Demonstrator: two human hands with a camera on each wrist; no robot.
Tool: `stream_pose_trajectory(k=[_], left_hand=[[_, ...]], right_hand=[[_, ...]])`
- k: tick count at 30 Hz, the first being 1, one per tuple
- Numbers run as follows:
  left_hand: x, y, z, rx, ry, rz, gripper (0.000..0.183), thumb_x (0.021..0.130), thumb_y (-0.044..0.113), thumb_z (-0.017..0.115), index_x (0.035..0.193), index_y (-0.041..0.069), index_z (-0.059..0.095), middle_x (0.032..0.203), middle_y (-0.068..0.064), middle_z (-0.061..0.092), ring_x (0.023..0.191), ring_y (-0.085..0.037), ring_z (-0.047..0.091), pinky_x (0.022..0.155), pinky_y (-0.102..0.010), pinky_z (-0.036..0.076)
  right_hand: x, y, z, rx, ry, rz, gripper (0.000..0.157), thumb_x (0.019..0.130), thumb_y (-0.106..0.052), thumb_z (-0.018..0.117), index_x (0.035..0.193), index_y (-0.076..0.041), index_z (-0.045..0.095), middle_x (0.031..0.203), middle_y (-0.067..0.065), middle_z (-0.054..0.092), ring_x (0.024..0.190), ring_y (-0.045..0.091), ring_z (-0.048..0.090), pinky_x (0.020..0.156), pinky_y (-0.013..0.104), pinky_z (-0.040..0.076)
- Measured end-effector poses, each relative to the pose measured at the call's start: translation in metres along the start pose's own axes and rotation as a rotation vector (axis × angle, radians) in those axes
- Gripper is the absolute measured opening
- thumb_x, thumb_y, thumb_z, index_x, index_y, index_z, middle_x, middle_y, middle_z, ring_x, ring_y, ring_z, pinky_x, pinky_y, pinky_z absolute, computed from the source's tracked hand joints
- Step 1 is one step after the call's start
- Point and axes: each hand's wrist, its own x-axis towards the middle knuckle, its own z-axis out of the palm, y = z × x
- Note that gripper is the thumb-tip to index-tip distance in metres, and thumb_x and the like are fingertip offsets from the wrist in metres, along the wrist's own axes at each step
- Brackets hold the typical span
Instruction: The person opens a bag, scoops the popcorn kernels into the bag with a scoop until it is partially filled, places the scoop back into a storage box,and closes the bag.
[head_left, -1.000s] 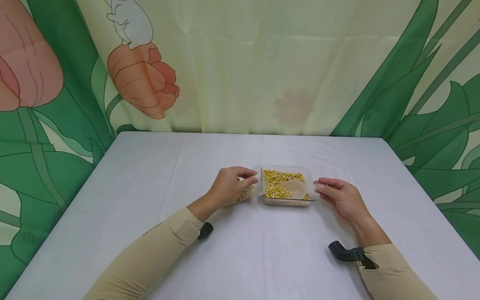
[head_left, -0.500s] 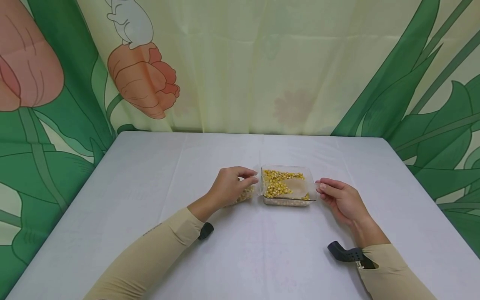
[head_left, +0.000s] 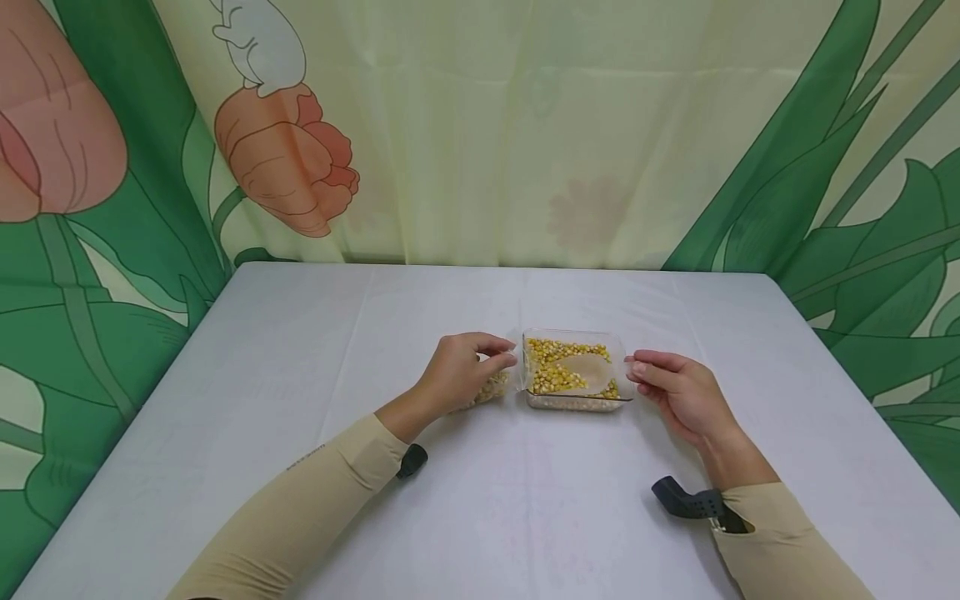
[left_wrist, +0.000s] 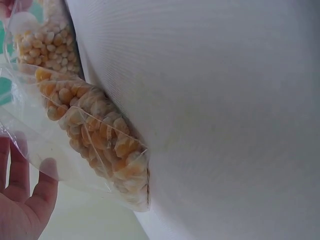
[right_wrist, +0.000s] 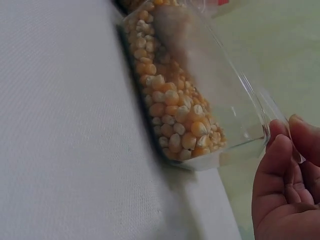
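A clear glass container (head_left: 573, 404) stands on the table, filled with yellow and pale corn kernels (right_wrist: 172, 110). My right hand (head_left: 682, 396) is beside its right end, thumb and fingers pinching the thin clear handle (right_wrist: 298, 154) of a see-through spoon. The spoon's rounded bowl (head_left: 588, 372) lies among the kernels. Left of the container, a clear plastic bag (left_wrist: 100, 135) of corn kernels rests on the table. My left hand (head_left: 467, 367) holds the bag's upper edge, fingers and thumb curved at the loose plastic; in the head view it hides most of the bag.
A white cloth covers the table (head_left: 450, 517). Behind it hangs a curtain (head_left: 465, 133) printed with leaves, a rabbit and flowers. The bag stands close to the container's left end. Black wrist cameras sit on both sleeves.
My right hand has shifted slightly left and up, and the spoon has moved a little within the kernels. My left hand and the bag have stayed in place.
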Motion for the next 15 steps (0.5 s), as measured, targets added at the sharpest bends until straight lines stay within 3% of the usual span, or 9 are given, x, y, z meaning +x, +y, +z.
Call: stream_pose_trajectory(k=[7,15], left_hand=[[-0.0001,0.0001,-0.0001,0.008,-0.001,0.004,0.020,0.093,0.023,0.075,0.107,0.011,0.078,0.105,0.000,0.074,0.095,-0.017,0.066,0.074,-0.029,0.053],[-0.0008,-0.0006,-0.0010,0.005,-0.005,0.004,0.020,0.093,0.023,0.074,0.107,0.011,0.078,0.105,0.000,0.074,0.096,-0.017,0.066,0.074,-0.029,0.054]], right_hand=[[0.0007,0.0007,-0.0007,-0.004,-0.003,0.026,0.019,0.099,-0.004,0.063,0.098,-0.021,0.073,0.100,-0.005,0.071,0.087,0.007,0.067,0.076,0.018,0.054],[0.0007,0.0039,-0.0059,0.122,-0.008,0.051,0.018,0.099,-0.003,0.063,0.098,-0.018,0.074,0.100,-0.003,0.072,0.086,0.008,0.066,0.075,0.019,0.054]])
